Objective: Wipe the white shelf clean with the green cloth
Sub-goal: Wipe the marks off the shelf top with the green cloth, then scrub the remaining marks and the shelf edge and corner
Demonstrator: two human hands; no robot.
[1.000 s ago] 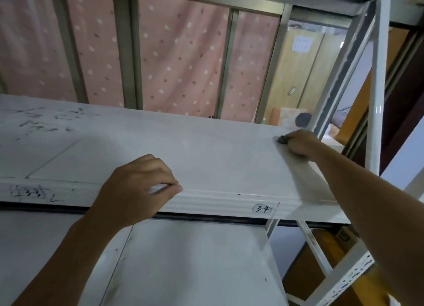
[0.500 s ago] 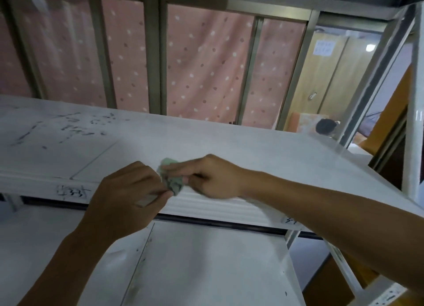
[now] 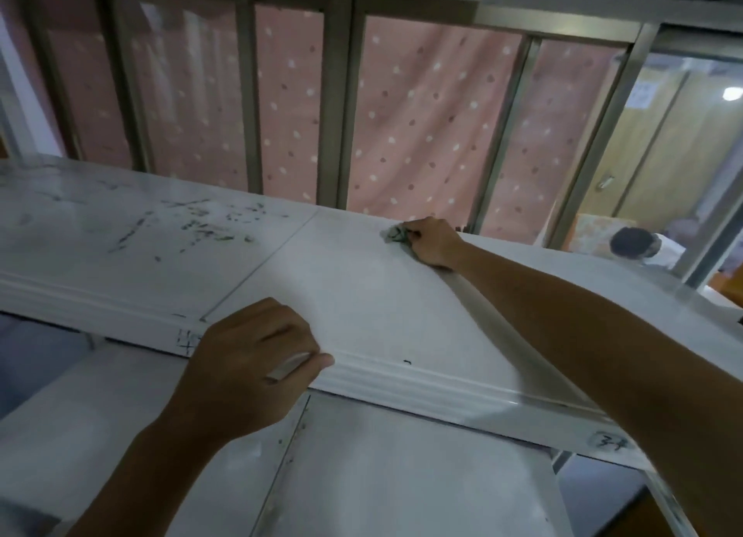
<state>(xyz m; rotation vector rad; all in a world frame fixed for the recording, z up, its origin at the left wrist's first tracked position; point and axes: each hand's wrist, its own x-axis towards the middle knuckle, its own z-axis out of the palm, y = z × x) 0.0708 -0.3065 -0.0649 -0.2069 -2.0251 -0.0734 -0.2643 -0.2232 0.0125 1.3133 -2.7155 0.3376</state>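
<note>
The white shelf [image 3: 341,287] runs across the view at chest height, with dark scuff marks [image 3: 209,226] on its left panel. My right hand [image 3: 432,241] reaches to the shelf's far edge and presses a crumpled green cloth [image 3: 396,233] onto the surface; only a small part of the cloth shows past my fingers. My left hand [image 3: 257,359] grips the shelf's ribbed front lip, fingers curled over the edge.
A lower white shelf [image 3: 362,476] lies beneath. Grey metal uprights [image 3: 333,106] and a pink dotted curtain [image 3: 422,126] stand behind the shelf. At the far right a person [image 3: 635,245] is seen past wooden cabinets [image 3: 663,142].
My right hand has carried the cloth from the front edge beside my left hand out to the shelf's far edge. The left hand keeps its hold on the front lip.
</note>
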